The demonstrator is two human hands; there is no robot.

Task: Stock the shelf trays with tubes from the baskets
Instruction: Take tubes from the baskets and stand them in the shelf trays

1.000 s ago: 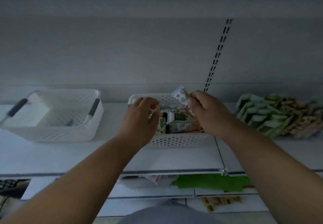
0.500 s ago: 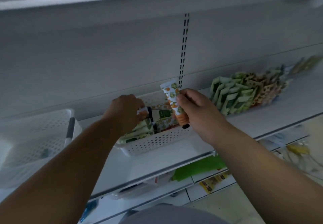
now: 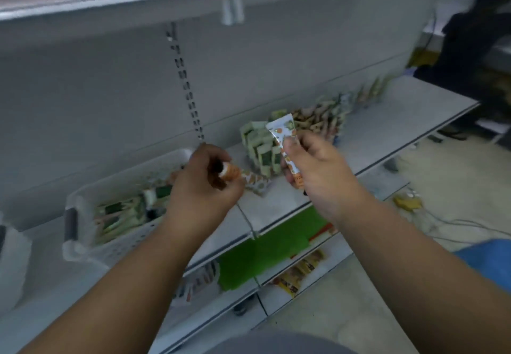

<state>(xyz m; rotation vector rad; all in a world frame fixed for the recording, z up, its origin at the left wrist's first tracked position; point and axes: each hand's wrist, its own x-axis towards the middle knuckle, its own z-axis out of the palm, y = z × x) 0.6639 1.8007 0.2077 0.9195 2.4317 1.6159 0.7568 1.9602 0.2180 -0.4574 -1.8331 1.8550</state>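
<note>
From the head view, the left hand (image 3: 206, 188) holds an orange-patterned tube (image 3: 243, 178) in a curled grip, its dark cap end inside the fingers and its flat tail pointing toward 3 o'clock over the shelf (image 3: 387, 129). The right hand (image 3: 312, 171) pinches a second tube (image 3: 286, 146) between thumb and fingers, tilted with its crimped end toward 11 o'clock and its cap end hidden by the palm. At 9 o'clock from the left hand, a white perforated basket (image 3: 116, 246) sits on the shelf with more tubes lying in it. Behind the right hand, toward 12 o'clock, rows of stocked tubes (image 3: 262, 149) stand on the shelf. Lower shelves carry a green sheet (image 3: 262, 254) and blurred packets.
</note>
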